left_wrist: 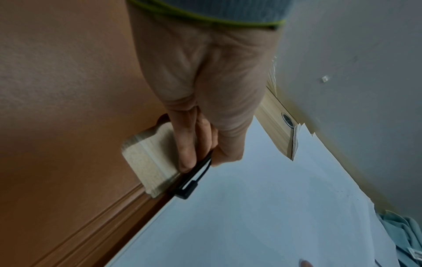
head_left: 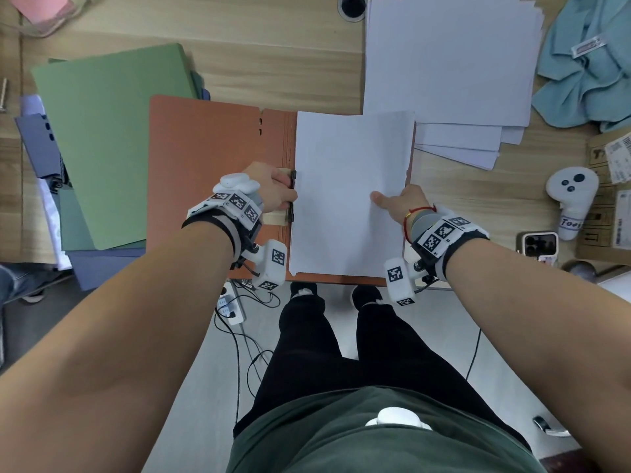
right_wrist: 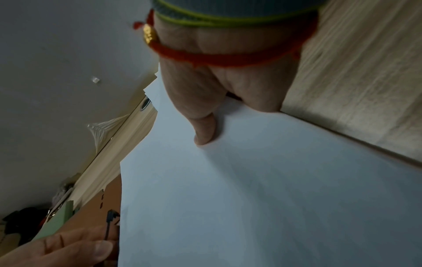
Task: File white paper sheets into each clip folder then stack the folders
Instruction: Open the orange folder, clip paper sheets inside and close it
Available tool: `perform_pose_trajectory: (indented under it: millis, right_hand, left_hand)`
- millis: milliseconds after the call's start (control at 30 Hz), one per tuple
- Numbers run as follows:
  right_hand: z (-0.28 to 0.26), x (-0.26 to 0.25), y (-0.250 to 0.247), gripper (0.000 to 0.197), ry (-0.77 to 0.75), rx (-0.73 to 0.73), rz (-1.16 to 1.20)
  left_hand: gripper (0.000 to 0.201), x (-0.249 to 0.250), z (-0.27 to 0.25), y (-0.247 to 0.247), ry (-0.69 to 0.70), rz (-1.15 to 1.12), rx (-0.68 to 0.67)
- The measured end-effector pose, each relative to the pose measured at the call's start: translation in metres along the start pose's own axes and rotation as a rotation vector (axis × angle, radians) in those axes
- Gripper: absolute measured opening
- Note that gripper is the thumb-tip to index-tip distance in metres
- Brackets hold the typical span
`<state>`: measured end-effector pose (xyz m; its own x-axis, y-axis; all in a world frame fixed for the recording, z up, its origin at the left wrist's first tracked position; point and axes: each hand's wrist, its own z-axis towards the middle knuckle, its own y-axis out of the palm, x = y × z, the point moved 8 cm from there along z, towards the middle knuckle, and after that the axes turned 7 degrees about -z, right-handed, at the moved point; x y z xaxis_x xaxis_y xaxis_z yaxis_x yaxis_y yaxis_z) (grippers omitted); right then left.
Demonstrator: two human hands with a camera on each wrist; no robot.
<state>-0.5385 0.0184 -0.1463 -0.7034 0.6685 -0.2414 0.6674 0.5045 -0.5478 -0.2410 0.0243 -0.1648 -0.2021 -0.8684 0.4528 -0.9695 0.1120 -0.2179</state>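
An orange clip folder (head_left: 205,172) lies open on the desk in front of me. A white paper sheet (head_left: 351,196) lies over its right half, its left edge at the black clip (head_left: 293,196). My left hand (head_left: 276,192) pinches the black clip (left_wrist: 194,178) between fingers and thumb, on a beige strip (left_wrist: 148,159) along the spine. My right hand (head_left: 396,201) holds the sheet's right edge, thumb (right_wrist: 204,130) on top, the other fingers hidden under the paper (right_wrist: 251,198).
A loose pile of white sheets (head_left: 450,63) lies at the back right. Green folders (head_left: 109,141) over blue ones sit on the left. A teal cloth (head_left: 590,63), a white controller (head_left: 572,199), a phone (head_left: 539,244) and cardboard boxes lie at the right.
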Motion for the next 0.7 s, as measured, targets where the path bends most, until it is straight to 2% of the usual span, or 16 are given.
perform_pose_trajectory:
  millis: [200,367,567,700]
  right_hand:
    - [0.002,0.002,0.003,0.088,-0.001,-0.051,0.012]
    - [0.005,0.002,0.004,0.082,-0.014,-0.074,-0.016]
    - [0.009,0.001,0.004,0.083,-0.024,-0.076,-0.061]
    - [0.008,-0.001,0.004,0.087,-0.024,-0.077,-0.080]
  left_hand:
    - [0.020,0.008,-0.006,0.003,0.042,0.128,0.030]
    - [0.029,0.014,-0.011,0.004,0.024,0.279,0.083]
    - [0.033,0.029,-0.018,0.005,0.057,0.516,0.184]
    - [0.018,0.033,-0.011,0.016,0.045,0.634,0.120]
